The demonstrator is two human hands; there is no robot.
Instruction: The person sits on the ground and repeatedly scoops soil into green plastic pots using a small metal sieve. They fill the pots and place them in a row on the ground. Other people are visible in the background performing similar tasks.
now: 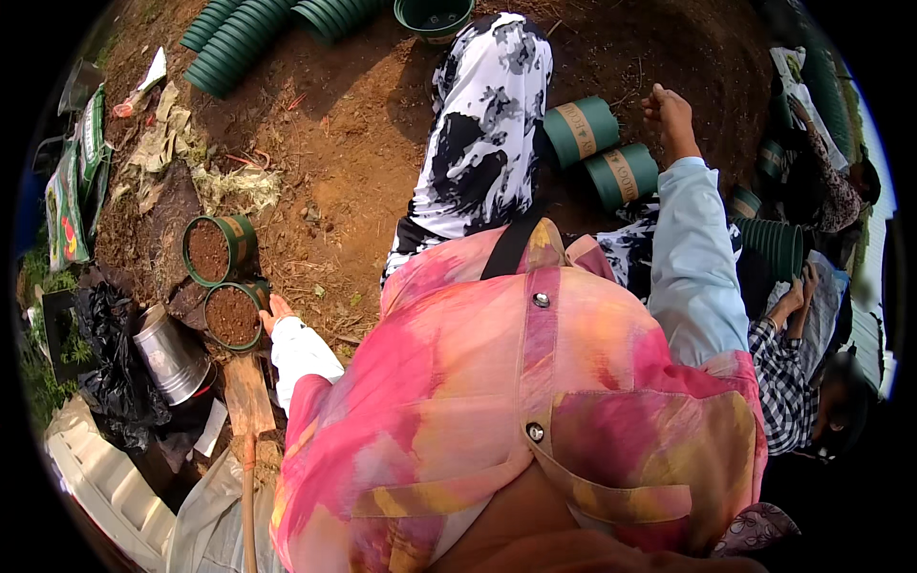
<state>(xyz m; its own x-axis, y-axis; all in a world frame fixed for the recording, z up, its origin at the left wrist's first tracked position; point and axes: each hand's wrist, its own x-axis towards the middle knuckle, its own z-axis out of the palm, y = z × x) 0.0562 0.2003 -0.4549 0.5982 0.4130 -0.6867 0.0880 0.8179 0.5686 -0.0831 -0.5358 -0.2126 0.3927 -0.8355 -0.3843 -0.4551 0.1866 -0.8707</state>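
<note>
My left hand (278,313) is beside a green plastic plant pot filled with reddish-brown soil (233,316), fingers stretched out along its right side. They seem to touch the wall, but nothing is gripped. A second soil-filled green pot (209,249) stands against the first, just beyond it. Over the ground on the other side, my right hand (670,118) is raised with its fingers curled, and no object shows in it. Two green pots with tan paper bands that bear writing lie on their sides near it: one farther off (582,132), one closer (622,177).
Stacks of nested green pots (240,44) lie at the far left, and an upright pot (434,20) stands ahead. A metal bucket (172,354), black plastic bag (118,358) and long-handled tool (248,494) are on the left. Two people work at the right, one holding nested pots (770,247).
</note>
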